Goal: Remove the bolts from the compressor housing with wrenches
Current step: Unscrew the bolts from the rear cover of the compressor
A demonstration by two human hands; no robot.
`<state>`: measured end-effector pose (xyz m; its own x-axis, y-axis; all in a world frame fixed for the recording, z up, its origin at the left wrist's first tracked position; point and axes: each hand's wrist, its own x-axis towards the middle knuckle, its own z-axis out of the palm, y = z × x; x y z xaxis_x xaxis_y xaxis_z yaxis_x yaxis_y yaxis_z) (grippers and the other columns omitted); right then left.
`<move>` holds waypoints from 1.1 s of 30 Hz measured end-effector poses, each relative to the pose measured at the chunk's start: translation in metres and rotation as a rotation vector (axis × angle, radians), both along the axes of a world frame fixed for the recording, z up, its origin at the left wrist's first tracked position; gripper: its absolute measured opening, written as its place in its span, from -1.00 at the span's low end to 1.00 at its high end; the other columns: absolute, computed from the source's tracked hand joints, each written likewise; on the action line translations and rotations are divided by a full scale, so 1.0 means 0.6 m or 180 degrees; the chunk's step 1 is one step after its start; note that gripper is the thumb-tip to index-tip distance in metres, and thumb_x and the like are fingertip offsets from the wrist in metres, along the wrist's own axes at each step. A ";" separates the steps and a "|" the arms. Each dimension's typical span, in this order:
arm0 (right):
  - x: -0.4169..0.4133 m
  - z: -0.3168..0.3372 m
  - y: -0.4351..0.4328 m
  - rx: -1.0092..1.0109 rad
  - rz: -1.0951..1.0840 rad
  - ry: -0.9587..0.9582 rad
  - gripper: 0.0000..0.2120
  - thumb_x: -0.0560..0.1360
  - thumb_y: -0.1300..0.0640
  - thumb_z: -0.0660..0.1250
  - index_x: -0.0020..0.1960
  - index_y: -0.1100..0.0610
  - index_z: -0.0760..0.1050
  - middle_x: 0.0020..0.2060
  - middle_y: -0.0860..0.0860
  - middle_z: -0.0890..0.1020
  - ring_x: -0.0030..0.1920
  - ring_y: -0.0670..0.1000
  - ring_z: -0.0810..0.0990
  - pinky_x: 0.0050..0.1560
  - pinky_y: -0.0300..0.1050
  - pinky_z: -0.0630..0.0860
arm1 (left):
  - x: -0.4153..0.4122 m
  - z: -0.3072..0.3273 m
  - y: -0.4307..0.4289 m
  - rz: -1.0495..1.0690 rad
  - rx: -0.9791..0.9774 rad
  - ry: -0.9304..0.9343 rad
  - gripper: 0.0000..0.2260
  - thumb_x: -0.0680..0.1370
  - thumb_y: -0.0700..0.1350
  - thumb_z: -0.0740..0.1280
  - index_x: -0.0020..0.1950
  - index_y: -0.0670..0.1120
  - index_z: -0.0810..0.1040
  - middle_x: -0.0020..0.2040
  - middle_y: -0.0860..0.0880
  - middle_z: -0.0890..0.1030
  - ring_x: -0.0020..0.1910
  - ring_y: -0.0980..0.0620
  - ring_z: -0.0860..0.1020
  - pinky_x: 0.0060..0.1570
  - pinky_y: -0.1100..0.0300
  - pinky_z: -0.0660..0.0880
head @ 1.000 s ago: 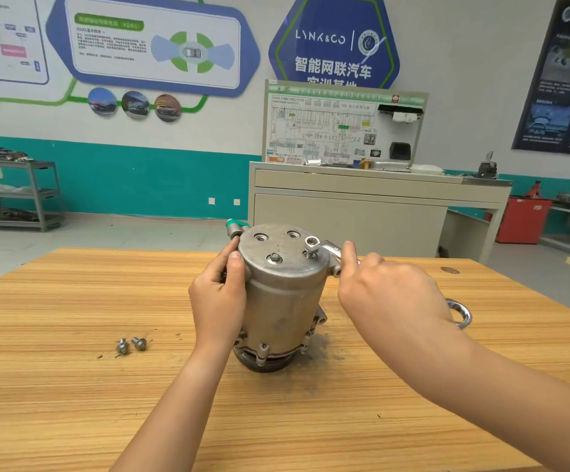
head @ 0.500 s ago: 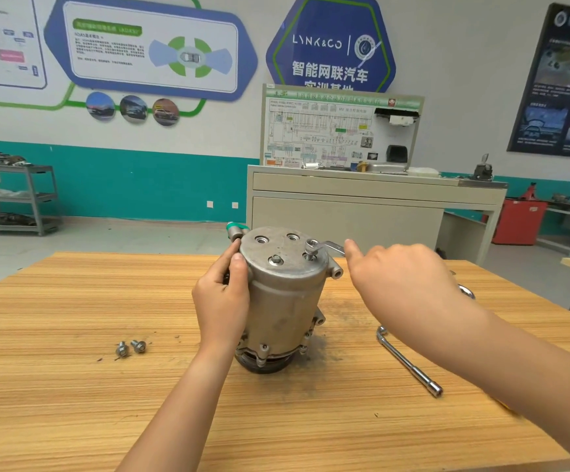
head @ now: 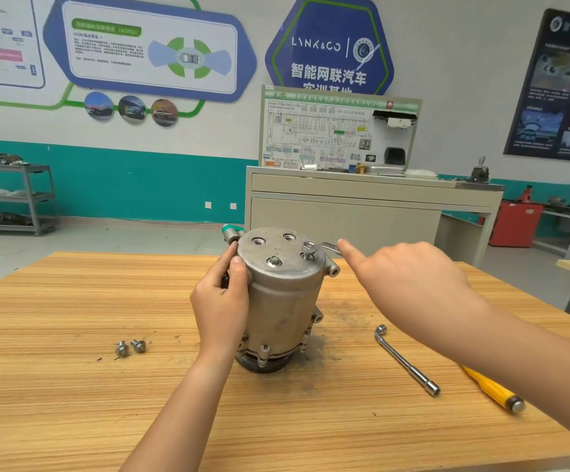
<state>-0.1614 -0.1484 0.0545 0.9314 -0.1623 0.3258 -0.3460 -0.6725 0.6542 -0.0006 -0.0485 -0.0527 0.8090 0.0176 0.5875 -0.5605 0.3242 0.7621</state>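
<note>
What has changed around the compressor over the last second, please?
The right hand swung the wrench handle counter-clockwise on the bolt, away from the viewer, uncovering the L-shaped wrench lying on the table. The left hand still grips the compressor housing, and the two loose bolts lie where they were.

On the blue hexagonal wall sign (head: 328, 46) at the upper centre of the frame, "LYNK&CO" was printed in white, with "智能网联汽车" set beneath it; a further line of characters was cut off by the training board (head: 338, 131) below. On the white panel (head: 147, 49) at upper left, "(ADAS)" could be made out within a green label. "HV" was read on the training board; the dark poster (head: 562, 86) at upper right was too blurred to be read
</note>
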 end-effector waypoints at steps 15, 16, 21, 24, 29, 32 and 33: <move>0.057 -0.054 -0.153 0.0151 0.1689 -0.1856 -0.88 0.43 0.23 0.36 -0.20 0.29 0.61 -0.37 0.14 0.65 -0.39 0.09 0.64 -0.14 0.07 0.57 | 0.019 0.013 0.015 -0.0239 0.0088 0.0028 -0.75 0.59 -0.23 0.21 0.15 0.05 0.55 -0.01 0.27 0.58 0.02 0.48 0.50 -0.07 0.55 0.40; 0.077 -0.049 -0.159 0.0246 0.1705 -0.1886 -0.88 0.38 0.27 0.43 -0.13 0.32 0.61 -0.26 0.18 0.67 -0.28 0.12 0.67 -0.03 0.19 0.52 | 0.022 0.013 0.016 -0.0272 0.0101 0.0037 -0.75 0.59 -0.23 0.21 0.16 0.04 0.55 0.00 0.27 0.58 0.02 0.48 0.50 -0.07 0.55 0.40; 0.198 -0.006 -0.154 0.0891 0.1698 -0.1232 -0.66 0.58 0.15 0.18 0.32 0.21 0.41 0.29 0.11 0.46 0.31 0.09 0.42 0.30 0.00 0.25 | 0.033 0.019 0.015 -0.0394 0.0265 -0.0039 -0.75 0.59 -0.23 0.20 0.19 -0.02 0.56 0.03 0.21 0.60 0.03 0.46 0.50 -0.07 0.55 0.40; 0.240 0.010 -0.138 0.0968 0.2092 -0.0911 -0.65 0.61 0.15 0.13 0.38 0.15 0.35 0.36 0.04 0.39 0.36 0.03 0.35 0.34 -0.03 0.18 | 0.034 0.019 0.015 -0.0423 0.0235 -0.0010 -0.74 0.59 -0.23 0.19 0.16 -0.01 0.58 0.03 0.22 0.61 0.05 0.42 0.52 -0.07 0.54 0.41; 0.211 0.002 -0.130 0.1645 0.2132 -0.2139 -0.78 0.57 0.22 0.18 0.14 0.28 0.51 -0.01 0.16 0.62 0.07 0.18 0.56 0.00 -0.02 0.43 | 0.040 0.015 0.026 -0.0406 0.0124 0.0099 -0.70 0.61 -0.24 0.15 0.07 0.08 0.60 -0.09 0.34 0.63 0.03 0.41 0.53 -0.10 0.53 0.42; 0.153 0.003 -0.115 0.2758 0.1973 -0.2793 -0.74 0.61 0.16 0.07 0.22 0.22 0.41 -0.27 0.08 0.55 -0.17 0.20 0.54 -0.17 0.02 0.42 | 0.040 0.011 0.030 -0.0384 0.0085 0.0141 -0.72 0.60 -0.23 0.15 0.12 0.02 0.60 -0.08 0.33 0.63 0.04 0.40 0.53 -0.09 0.52 0.43; 0.129 0.000 -0.106 0.2667 0.1957 -0.2697 -0.71 0.61 0.16 0.07 0.29 0.18 0.37 -0.38 0.03 0.49 -0.30 0.17 0.51 -0.26 0.04 0.43 | 0.040 0.010 0.030 -0.0390 0.0069 0.0146 -0.72 0.60 -0.23 0.16 0.13 0.01 0.60 -0.07 0.33 0.63 0.05 0.40 0.53 -0.07 0.52 0.44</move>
